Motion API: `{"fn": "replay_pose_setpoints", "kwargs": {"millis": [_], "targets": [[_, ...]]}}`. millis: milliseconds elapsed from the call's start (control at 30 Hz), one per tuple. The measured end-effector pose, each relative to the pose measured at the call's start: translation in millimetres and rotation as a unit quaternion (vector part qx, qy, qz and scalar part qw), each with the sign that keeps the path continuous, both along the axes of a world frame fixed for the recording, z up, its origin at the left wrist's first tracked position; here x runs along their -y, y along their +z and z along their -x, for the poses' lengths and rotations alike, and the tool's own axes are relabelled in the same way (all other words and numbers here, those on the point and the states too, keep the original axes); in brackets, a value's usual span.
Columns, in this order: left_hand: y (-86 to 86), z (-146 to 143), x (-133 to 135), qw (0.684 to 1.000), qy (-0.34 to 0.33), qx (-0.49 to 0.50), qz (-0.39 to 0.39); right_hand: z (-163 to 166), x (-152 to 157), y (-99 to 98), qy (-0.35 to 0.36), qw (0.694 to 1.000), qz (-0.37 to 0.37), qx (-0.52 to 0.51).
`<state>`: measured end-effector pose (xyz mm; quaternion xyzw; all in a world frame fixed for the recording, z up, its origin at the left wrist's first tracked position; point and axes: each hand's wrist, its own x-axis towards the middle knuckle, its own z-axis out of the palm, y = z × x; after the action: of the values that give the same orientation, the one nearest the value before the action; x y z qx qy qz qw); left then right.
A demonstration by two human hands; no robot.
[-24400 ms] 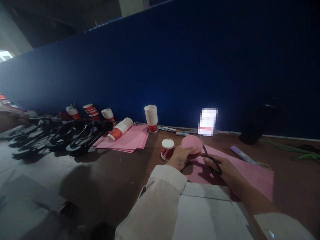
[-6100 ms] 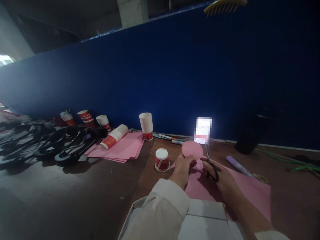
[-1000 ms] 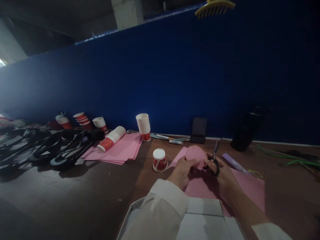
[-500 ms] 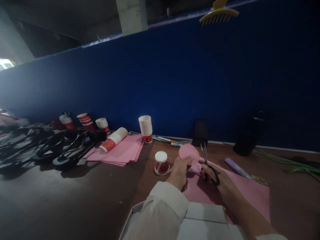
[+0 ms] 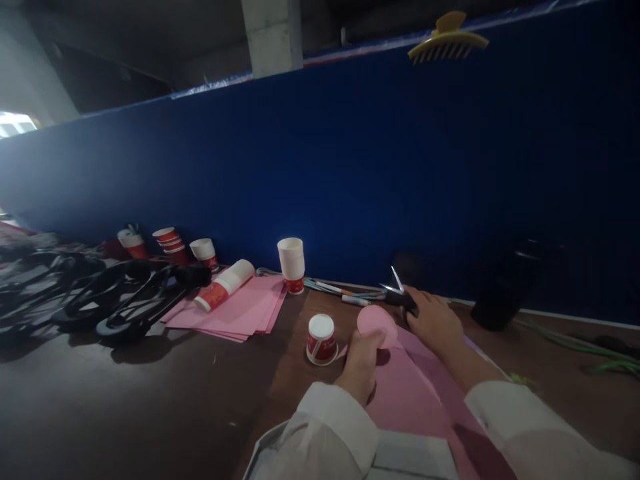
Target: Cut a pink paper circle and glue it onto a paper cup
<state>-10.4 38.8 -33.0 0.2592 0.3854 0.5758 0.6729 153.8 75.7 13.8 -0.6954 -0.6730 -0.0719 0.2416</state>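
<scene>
So your left hand [image 5: 361, 363] has the pink paper disc [image 5: 376, 324] pinched by its lower edge, thumb on top, and the disc sits just above the big pink sheet [image 5: 405, 393] in front of you. Your right hand [image 5: 434, 323] is off toward the blue partition [image 5: 320, 167], fingers closed around the black handles of the scissors [image 5: 395, 285], with the blades spread apart and pointing up and left. Can't tell if the scissors touch the table [image 5: 240, 387] there. Just left of the disc you've got a red and white cup [image 5: 321, 339], upside down. The marker [image 5: 355, 301] lies behind the disc, near the blades. Further left, a pile of pink paper [image 5: 250, 310] has a row of nested cups [image 5: 225, 285] on its side on top, and a taller cup stack [image 5: 291, 265] stands upright right by the pile's back corner.
</scene>
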Motion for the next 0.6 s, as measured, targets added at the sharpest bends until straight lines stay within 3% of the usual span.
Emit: {"fn": "replay_pose_setpoints", "kwargs": {"millis": [233, 600], "targets": [[6.1, -2, -1, 0.999, -0.029, -0.014, 0.037, 4, -17, -20.5, 0.025, 0.996, -0.041, 0.077], [-0.4, -1, -4, 0.999, -0.028, -0.028, 0.011, 0, -26, -12.0, 0.012, 0.997, -0.054, 0.059]]}}
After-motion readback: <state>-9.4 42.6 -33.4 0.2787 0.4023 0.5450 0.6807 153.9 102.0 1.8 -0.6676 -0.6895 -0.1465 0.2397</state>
